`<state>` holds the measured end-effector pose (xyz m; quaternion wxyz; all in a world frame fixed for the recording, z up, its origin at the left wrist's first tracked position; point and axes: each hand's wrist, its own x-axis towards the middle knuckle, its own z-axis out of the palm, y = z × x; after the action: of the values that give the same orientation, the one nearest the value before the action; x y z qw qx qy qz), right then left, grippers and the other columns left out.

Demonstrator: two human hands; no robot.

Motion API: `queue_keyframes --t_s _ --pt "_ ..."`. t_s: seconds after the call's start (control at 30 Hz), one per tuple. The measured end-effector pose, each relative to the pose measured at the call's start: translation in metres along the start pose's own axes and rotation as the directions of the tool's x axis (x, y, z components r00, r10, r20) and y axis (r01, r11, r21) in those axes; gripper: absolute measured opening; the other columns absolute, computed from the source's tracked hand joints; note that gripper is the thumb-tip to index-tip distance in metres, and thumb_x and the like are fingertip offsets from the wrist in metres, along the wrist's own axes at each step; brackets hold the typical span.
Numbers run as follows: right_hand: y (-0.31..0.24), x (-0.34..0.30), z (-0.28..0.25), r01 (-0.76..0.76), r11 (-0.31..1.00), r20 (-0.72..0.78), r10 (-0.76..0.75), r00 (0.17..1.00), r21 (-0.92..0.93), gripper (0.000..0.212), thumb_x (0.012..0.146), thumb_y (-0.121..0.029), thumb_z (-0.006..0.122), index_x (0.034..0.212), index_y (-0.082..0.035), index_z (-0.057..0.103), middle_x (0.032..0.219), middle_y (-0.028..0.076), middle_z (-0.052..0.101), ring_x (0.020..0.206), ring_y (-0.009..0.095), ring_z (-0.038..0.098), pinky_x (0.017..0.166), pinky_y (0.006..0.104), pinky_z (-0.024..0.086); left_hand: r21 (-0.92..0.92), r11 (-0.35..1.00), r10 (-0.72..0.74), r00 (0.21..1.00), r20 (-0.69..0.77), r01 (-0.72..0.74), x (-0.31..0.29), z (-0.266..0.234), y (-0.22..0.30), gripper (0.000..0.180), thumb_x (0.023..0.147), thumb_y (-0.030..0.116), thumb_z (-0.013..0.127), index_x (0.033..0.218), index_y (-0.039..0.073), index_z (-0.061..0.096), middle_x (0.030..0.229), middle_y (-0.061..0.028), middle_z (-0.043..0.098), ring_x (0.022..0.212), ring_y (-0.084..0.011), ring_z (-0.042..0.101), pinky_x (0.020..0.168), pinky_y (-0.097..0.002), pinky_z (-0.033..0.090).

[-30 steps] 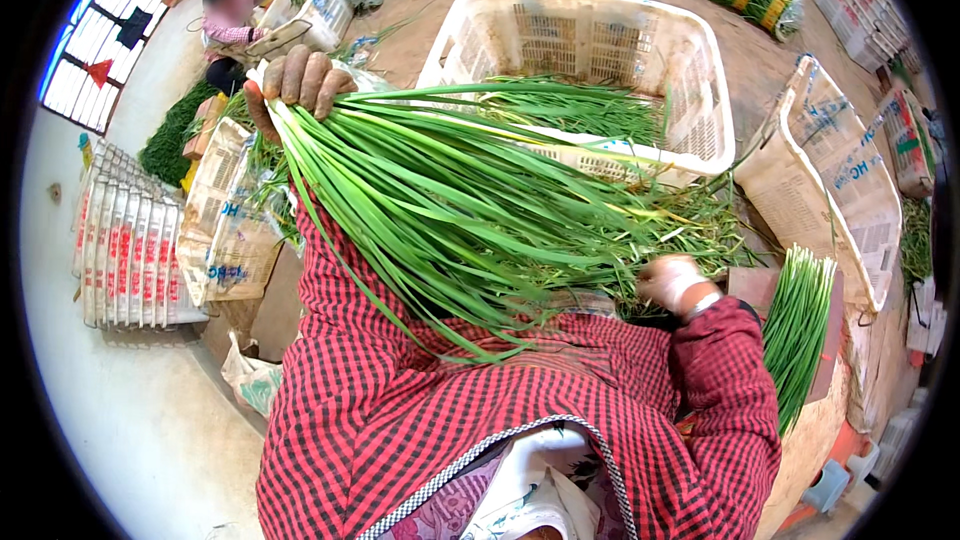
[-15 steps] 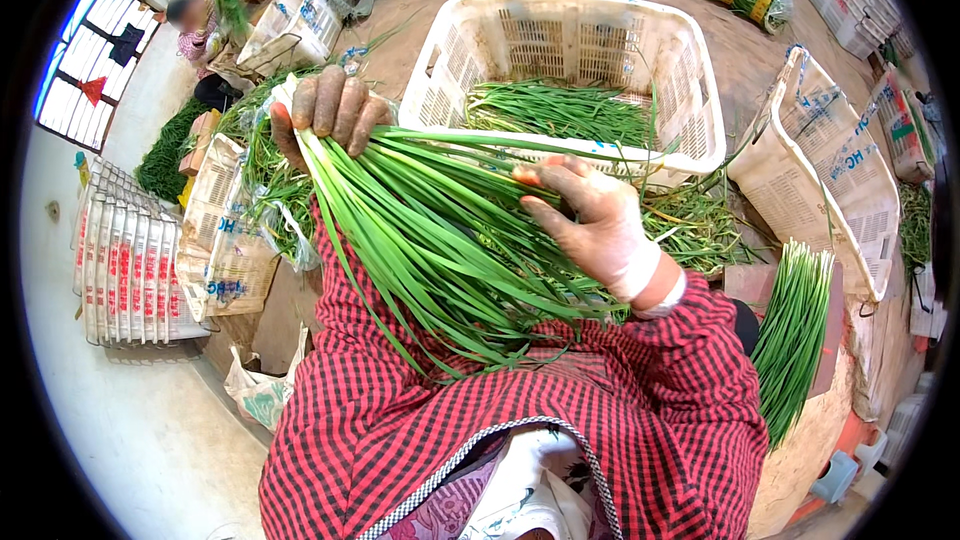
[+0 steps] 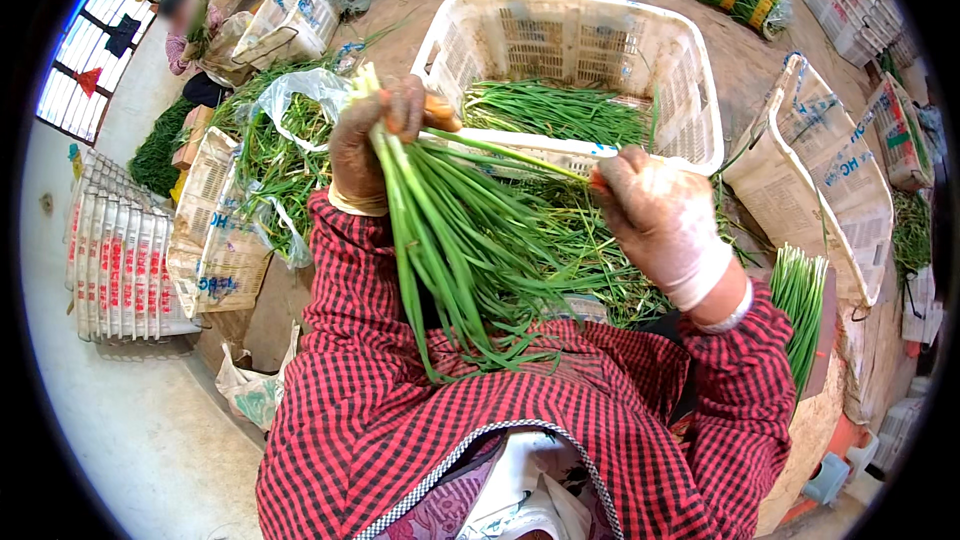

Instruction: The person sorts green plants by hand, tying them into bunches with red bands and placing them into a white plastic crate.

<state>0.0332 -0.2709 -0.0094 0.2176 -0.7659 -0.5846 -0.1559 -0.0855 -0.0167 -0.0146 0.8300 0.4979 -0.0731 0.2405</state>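
My left hand (image 3: 372, 145), dirty and wrapped round the pale stem ends, holds a bunch of garlic chives (image 3: 455, 240) whose green leaves hang toward my lap. Off to its right, my right hand (image 3: 665, 225) is closed on the far end of a few chive leaves (image 3: 515, 155). These stretch almost level between the two hands. Behind them stands a white plastic crate (image 3: 708, 105) with more chives (image 3: 560, 110) on its bottom. Loose, tangled leaves (image 3: 620, 265) lie below and between my hands.
A neat bundle of chives (image 3: 798, 305) lies on a board at right, beside a tilted crate (image 3: 830, 180). At left are a chive heap (image 3: 285, 120) with clear plastic, another crate (image 3: 215, 230) and stacked crates (image 3: 130, 260). Another person (image 3: 185, 45) sits far left.
My right hand has moved right and closed, drawing a few leaves taut away from the bunch. My left hand has shifted right and turned, so the bunch hangs more steeply.
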Motion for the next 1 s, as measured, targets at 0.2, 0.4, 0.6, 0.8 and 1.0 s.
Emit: queue_keyframes --t_s 0.2,0.4,0.6,0.8,1.0 --pt "0.026 -0.007 -0.033 -0.023 0.981 -0.036 0.016 0.999 -0.192 0.018 0.074 -0.004 0.058 0.091 -0.01 0.055 0.079 0.008 0.056 0.068 0.025 0.06 0.054 0.0364 0.048 0.34 0.902 -0.259 0.964 -0.064 0.265 -0.006 0.021 0.004 0.041 0.074 0.026 0.067 0.101 -0.004 0.062 0.107 -0.0241 0.062 0.054 -0.0148 0.062 0.047 -0.0208 0.051" --pt "0.061 -0.024 -0.024 -0.24 0.96 -0.2 0.21 0.957 -0.142 0.013 0.079 -0.008 0.063 0.089 -0.011 0.055 0.085 0.008 0.059 0.072 0.03 0.061 0.059 0.0387 0.048 -0.06 0.992 -0.091 0.953 0.289 0.113 0.003 -0.005 0.0 0.062 0.079 0.016 0.059 0.131 -0.01 0.038 0.062 -0.0058 0.062 0.042 -0.0101 0.052 0.034 -0.018 0.042" --pt "0.031 -0.035 0.004 -0.327 0.722 -0.016 0.423 0.906 0.61 0.02 0.08 -0.009 0.069 0.098 -0.004 0.064 0.09 0.011 0.067 0.08 0.019 0.066 0.072 0.0282 0.051 -0.504 0.851 0.329 0.897 0.297 -0.145 0.002 -0.032 0.0 0.035 0.09 0.016 0.046 0.12 -0.002 0.047 0.062 0.0003 0.053 0.049 -0.0085 0.052 0.052 -0.0237 0.046" --pt "-0.025 -0.032 0.06 -0.347 0.631 0.226 0.267 0.937 0.694 0.016 0.085 -0.009 0.061 0.1 -0.003 0.066 0.088 0.012 0.068 0.081 0.017 0.065 0.073 0.028 0.05 -0.623 0.758 0.486 0.805 0.339 -0.196 -0.001 -0.031 -0.001 0.016 0.092 0.019 0.043 0.099 0.005 0.05 0.069 -0.0001 0.054 0.061 -0.0106 0.056 0.065 -0.027 0.044" --pt "-0.024 -0.03 0.073 -0.438 0.442 0.316 0.325 0.892 0.783 0.05 0.079 -0.009 0.069 0.126 -0.004 0.051 0.111 0.003 0.063 0.064 0.006 0.047 0.061 0.0213 0.044 -0.634 0.74 0.517 0.792 0.324 -0.224 -0.004 -0.038 -0.004 0.017 0.092 0.019 0.045 0.097 0.005 0.053 0.071 -0.0006 0.057 0.062 -0.011 0.056 0.066 -0.0272 0.045"
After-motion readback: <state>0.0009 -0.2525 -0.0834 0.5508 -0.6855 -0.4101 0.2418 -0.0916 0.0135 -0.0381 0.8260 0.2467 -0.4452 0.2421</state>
